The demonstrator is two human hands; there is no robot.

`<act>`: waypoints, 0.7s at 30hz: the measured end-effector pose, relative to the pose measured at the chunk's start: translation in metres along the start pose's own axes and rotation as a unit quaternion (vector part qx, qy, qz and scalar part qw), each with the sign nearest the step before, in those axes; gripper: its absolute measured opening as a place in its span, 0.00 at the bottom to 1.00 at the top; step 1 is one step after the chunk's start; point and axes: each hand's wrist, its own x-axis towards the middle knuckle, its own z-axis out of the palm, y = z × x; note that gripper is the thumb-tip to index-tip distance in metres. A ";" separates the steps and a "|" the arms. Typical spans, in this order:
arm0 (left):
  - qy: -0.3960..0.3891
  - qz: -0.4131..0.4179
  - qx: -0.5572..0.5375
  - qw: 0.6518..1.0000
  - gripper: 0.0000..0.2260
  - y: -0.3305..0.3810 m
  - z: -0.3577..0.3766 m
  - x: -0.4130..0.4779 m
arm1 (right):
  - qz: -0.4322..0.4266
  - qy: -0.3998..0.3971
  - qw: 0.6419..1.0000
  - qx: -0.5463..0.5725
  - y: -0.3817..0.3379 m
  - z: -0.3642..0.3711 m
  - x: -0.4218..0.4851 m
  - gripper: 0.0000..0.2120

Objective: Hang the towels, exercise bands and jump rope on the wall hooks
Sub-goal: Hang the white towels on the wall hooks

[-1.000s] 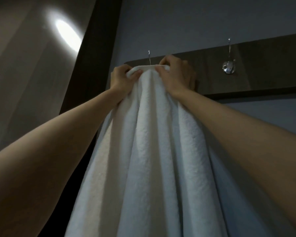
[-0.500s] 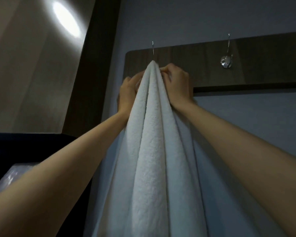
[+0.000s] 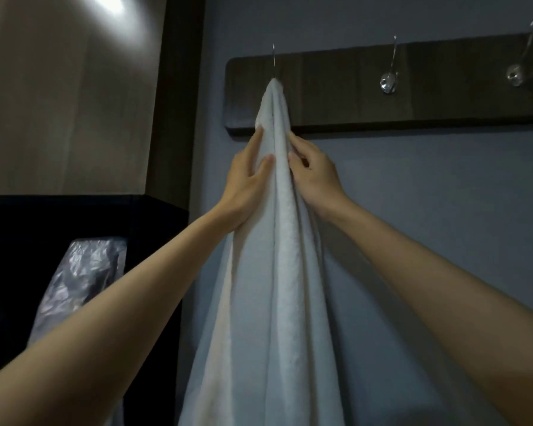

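A white towel [image 3: 277, 256] hangs in long folds from the leftmost metal hook [image 3: 274, 61] of a dark wooden hook board [image 3: 336, 96] on the grey wall. My left hand [image 3: 246, 186] lies flat against the towel's left side, fingers straight and thumb resting on a fold. My right hand [image 3: 314, 176] touches the towel's right side with fingers bent; whether it pinches the cloth cannot be told. Both hands are just below the board's lower edge. No exercise bands or jump rope are in view.
Two bare metal hooks [image 3: 390, 78] [image 3: 519, 70] stand further right on the board. A dark pillar [image 3: 179, 96] and a beige wall lie to the left. Lower left is a dark piece of furniture [image 3: 74, 216] with a crinkled plastic bag [image 3: 80, 272].
The towel's top went over the leftmost hook and now hangs from it. Both hands slid down the towel from the hook to below the board, and the left hand's grip loosened to flat fingers.
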 end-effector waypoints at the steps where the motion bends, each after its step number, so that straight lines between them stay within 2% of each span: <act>1: -0.007 -0.009 0.001 1.000 0.24 -0.003 0.001 -0.013 | 0.010 -0.006 1.000 0.004 -0.001 0.001 -0.010 0.20; 5: -0.036 -0.033 0.029 0.998 0.23 -0.022 0.006 -0.066 | 0.051 -0.056 0.996 -0.041 0.001 0.005 -0.052 0.22; 10: -0.129 -0.064 0.079 0.986 0.25 -0.026 0.003 -0.118 | 0.096 -0.112 0.987 -0.069 -0.008 -0.006 -0.097 0.20; 14: -0.076 -0.109 0.101 0.986 0.23 0.017 -0.012 -0.151 | 0.099 -0.098 0.987 -0.082 -0.039 -0.034 -0.128 0.23; 21: -0.084 -0.008 0.256 0.963 0.23 0.102 -0.023 -0.208 | 0.060 -0.128 0.982 -0.123 -0.098 -0.085 -0.206 0.21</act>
